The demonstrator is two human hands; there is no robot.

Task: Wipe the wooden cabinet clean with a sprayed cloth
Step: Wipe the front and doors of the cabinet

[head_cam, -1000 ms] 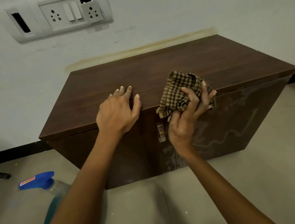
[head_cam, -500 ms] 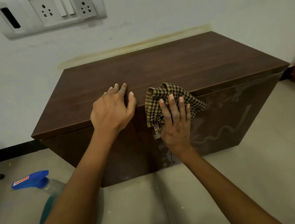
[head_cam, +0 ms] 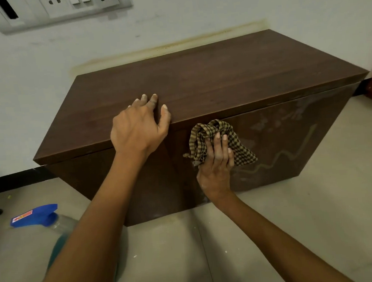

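Dark wooden cabinet (head_cam: pixel 220 76) against the wall, its front dusty and streaked. Checked brown cloth (head_cam: pixel 202 133) bunched against that front, just below the top edge.

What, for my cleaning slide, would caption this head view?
Right hand presses a checked cloth against the smeared front of the wooden cabinet as the left hand rests on top.
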